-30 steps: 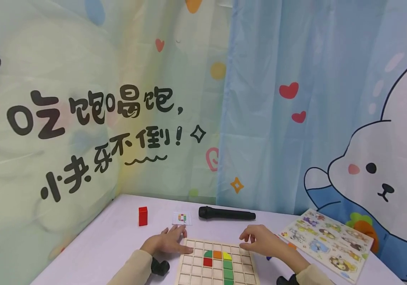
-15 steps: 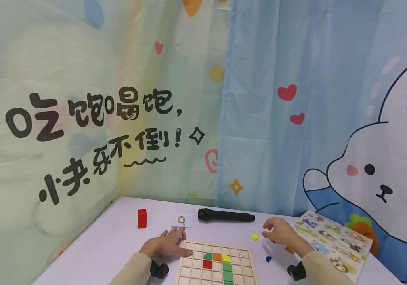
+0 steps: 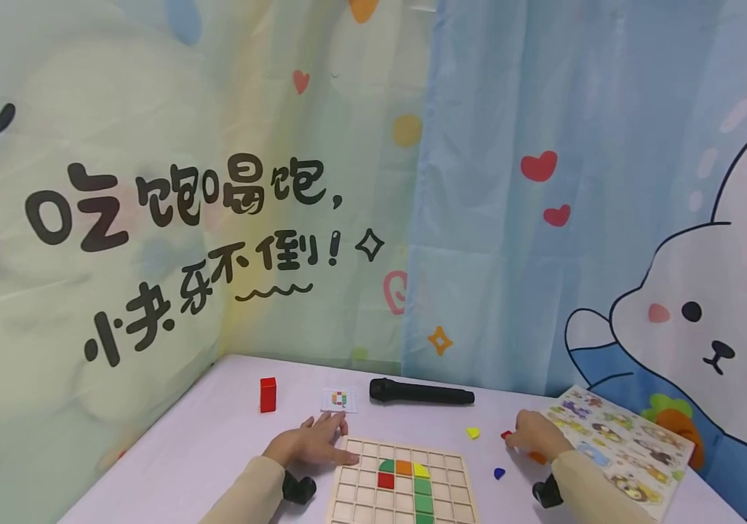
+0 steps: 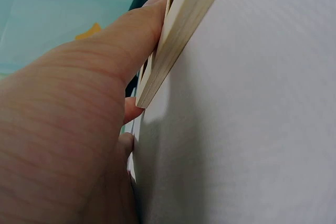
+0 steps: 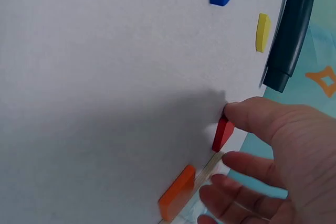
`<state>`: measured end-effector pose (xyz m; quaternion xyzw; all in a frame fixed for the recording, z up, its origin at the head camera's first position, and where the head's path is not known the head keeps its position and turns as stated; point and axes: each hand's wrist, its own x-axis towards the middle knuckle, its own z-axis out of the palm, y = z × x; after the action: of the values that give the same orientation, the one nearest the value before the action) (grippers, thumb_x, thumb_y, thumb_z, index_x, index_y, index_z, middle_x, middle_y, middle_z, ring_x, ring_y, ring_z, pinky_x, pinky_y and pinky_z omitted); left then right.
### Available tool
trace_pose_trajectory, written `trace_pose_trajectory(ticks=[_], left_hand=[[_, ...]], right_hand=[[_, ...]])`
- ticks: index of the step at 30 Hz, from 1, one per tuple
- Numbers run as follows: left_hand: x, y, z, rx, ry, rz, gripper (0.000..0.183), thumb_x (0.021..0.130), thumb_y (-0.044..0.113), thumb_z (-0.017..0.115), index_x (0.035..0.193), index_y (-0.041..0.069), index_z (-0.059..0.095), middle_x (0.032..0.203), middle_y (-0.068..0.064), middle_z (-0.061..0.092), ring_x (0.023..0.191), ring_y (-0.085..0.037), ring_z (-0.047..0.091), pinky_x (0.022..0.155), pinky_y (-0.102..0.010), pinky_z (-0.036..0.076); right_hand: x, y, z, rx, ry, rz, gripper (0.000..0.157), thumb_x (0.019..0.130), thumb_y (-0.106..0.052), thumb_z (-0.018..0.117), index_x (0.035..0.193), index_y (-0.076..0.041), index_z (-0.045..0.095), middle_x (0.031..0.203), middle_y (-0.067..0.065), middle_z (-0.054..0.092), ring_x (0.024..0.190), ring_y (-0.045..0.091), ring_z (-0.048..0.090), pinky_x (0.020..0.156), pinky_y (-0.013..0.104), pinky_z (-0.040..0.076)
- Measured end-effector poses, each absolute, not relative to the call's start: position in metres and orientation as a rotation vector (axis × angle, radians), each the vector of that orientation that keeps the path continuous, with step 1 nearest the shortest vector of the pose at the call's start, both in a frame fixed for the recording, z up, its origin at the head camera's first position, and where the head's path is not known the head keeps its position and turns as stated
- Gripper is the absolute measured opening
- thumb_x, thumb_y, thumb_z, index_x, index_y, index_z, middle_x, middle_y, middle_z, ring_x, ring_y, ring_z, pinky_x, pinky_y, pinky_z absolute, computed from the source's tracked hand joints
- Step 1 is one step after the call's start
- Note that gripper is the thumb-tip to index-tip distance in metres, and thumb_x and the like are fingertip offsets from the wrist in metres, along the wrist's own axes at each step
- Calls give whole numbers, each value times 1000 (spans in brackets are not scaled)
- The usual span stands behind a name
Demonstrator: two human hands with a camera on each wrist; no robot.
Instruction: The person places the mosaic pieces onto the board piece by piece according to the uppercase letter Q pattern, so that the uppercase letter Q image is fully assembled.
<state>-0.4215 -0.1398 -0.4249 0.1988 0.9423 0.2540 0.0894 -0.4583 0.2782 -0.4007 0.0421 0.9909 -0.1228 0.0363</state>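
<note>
Right of the grid board [image 3: 363,495]: my right hand [image 3: 539,434] is down at the loose red piece [image 5: 223,134], one digit touching it; whether the fingers pinch it, I cannot tell.
Left edge of the grid board: my left hand [image 3: 310,442] rests with fingers straight and spread, thumb over the rim, seemingly steadying it.
Orange piece [image 5: 177,193]: on the tabletop near the red one, farther out from the board.
Blue piece [image 3: 500,473] and yellow piece [image 3: 473,432]: loose, nearer the board's right side.
Red piece: picking it up looks like the step in hand; next, I judge, calls for thumb and finger on opposite edges, then a lift that leaves the orange undisturbed.
</note>
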Motion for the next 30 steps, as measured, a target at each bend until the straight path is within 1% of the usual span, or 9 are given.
trace_pose_trajectory(ticks=[5,7,10,16,18,20,23,27,30], left_hand=[[-428,-138,-430,580,2800,742,53,79,60,70,103,19,46,127,-12,49,133,-37,36,116,-62,14],[-432,-139,-435,561,2795,755,54,78,62,70,103,21,46,130,-11,49,135,-37,34,117,-62,13],[-437,-140,-443,546,2794,789,53,77,62,71,103,22,47,133,-12,49,137,-39,33,117,-62,13],[-440,-141,-450,558,2786,808,51,77,61,72,100,23,47,130,-12,50,136,-39,35,116,-63,14],[-439,-141,-451,556,2784,805,51,77,61,72,100,23,48,136,-13,48,140,-40,31,116,-63,13],[-439,-141,-451,560,2787,799,50,78,61,71,100,23,48,142,-15,46,143,-40,28,116,-63,12],[-440,-141,-451,562,2791,796,49,78,61,70,100,23,48,145,-15,44,144,-39,25,117,-62,12],[-441,-142,-448,546,2793,797,49,78,61,71,100,24,49,147,-15,43,145,-39,24,117,-62,11],[-441,-141,-444,535,2794,803,49,77,61,71,101,24,49,146,-15,43,144,-39,25,117,-62,11]], right_hand=[[-453,283,-403,54,3066,-390,33,83,-19,75,98,5,60,83,11,59,74,23,53,74,39,56],[-451,284,-403,30,3068,-421,32,82,-19,75,98,5,60,83,10,59,74,23,54,74,40,56],[-450,284,-404,32,3063,-445,31,82,-20,75,97,4,61,83,9,59,74,22,54,74,39,56],[-453,285,-410,95,3040,-469,30,83,-19,72,93,7,60,79,10,59,71,21,54,68,32,54],[-453,285,-412,118,3036,-480,31,83,-20,72,93,7,60,79,10,58,71,21,54,67,31,53],[-452,285,-413,134,3031,-485,31,83,-21,72,93,7,60,80,10,58,72,21,54,66,30,52],[-451,283,-411,138,3034,-487,32,83,-22,73,93,6,61,79,10,58,72,21,54,67,31,53],[-448,277,-405,96,3047,-503,31,82,-23,75,93,4,63,80,8,59,72,20,54,68,32,55],[-445,270,-400,17,3075,-494,31,82,-25,76,91,1,64,80,7,58,73,19,54,68,31,55]])
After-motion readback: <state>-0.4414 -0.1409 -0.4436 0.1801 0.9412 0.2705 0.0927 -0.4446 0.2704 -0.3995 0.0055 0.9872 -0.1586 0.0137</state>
